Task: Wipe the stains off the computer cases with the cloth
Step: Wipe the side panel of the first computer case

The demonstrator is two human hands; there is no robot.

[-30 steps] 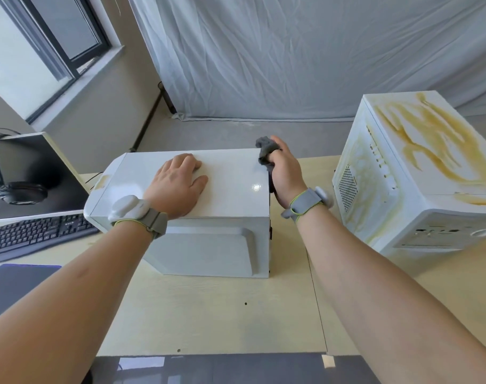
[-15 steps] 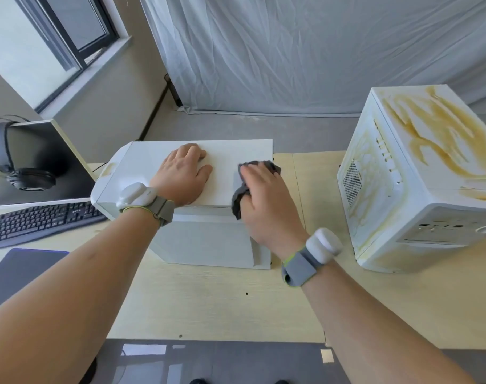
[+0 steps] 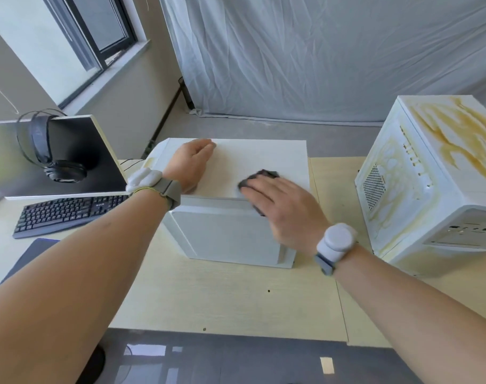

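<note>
A white computer case (image 3: 258, 159) lies on the desk in the middle, with a small yellow smear at its far left corner. My left hand (image 3: 190, 164) rests flat on its top at the left. My right hand (image 3: 280, 200) presses a dark grey cloth (image 3: 260, 176) flat onto the top near the front right edge; the cloth is mostly hidden under my fingers. A second white case (image 3: 419, 189) stands at the right, its top and left side covered with yellow-brown stains.
A black keyboard (image 3: 67, 214), a monitor (image 3: 78, 151) with headphones (image 3: 53, 162) hung on it and a dark mouse mat (image 3: 31, 259) are on the left. The pale wooden desk (image 3: 222, 297) ends near me. A white sheet hangs behind.
My right hand carried the cloth from the case's far right edge over to its top near the front and now presses it flat. My left hand stayed on the top.
</note>
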